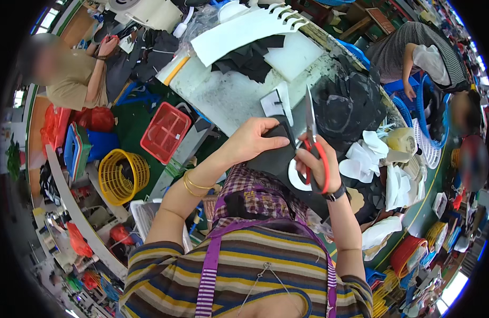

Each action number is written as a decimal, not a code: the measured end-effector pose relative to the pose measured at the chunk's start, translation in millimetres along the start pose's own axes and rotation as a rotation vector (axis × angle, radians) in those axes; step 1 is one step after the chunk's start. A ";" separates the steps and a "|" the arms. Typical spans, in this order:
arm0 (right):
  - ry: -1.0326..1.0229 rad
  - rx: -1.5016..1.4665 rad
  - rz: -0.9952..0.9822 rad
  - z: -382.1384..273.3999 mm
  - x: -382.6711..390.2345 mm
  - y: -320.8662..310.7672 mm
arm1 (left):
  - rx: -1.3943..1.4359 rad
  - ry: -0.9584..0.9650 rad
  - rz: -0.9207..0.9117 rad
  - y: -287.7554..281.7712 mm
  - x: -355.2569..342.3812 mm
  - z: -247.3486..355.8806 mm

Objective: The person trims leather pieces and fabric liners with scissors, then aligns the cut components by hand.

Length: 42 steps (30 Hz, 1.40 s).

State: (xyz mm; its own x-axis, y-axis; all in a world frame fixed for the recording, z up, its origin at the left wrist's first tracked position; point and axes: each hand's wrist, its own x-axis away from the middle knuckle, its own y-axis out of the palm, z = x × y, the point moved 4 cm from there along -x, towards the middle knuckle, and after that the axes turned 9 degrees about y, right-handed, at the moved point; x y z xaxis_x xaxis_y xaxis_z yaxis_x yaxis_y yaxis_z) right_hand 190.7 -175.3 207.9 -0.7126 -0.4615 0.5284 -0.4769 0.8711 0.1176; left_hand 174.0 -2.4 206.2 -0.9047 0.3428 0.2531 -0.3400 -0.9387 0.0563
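Note:
My left hand (pixel 253 139) pinches a dark, flat piece of sheet material (pixel 271 160) between thumb and fingers, over my lap. My right hand (pixel 317 162) grips a pair of scissors (pixel 310 112) by its red handles, blades pointing up and away from me. A white curved piece (pixel 296 178) shows beside the right hand, partly hidden by it. On the table (pixel 202 89) just beyond my hands lies a small white card-like piece with a dark mark (pixel 271 103). A heap of black material (pixel 346 100) sits right of the blades.
White cut sheets (pixel 243 33) and black scraps (pixel 247 59) lie farther back on the table. White pieces (pixel 365 156) are piled at right. A red basket (pixel 166 132) and a yellow basket (pixel 123 177) stand at left. One person sits at left; another bends over blue baskets (pixel 425 114) at right.

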 end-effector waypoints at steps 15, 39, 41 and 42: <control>-0.394 0.728 0.253 -37.2 -10.4 15.0 | 0.238 0.182 0.098 -45.6 -21.9 18.3; -0.471 0.727 0.156 -41.9 5.5 -16.5 | 0.171 0.245 0.256 -6.8 -20.2 31.4; -0.477 0.724 0.150 -41.8 7.7 -17.1 | 0.171 0.252 0.269 -4.5 -18.6 31.7; -0.476 0.734 0.150 -41.5 8.6 -17.3 | 0.171 0.255 0.264 -3.9 -17.8 31.2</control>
State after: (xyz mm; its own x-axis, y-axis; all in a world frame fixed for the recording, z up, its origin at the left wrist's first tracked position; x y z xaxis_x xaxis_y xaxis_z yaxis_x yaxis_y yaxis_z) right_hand 214.1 -187.3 245.3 -0.8545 -0.5147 0.0699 -0.4547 0.6762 -0.5797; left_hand 199.5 -6.0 231.6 -0.9972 0.0663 0.0336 -0.0589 -0.9807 0.1867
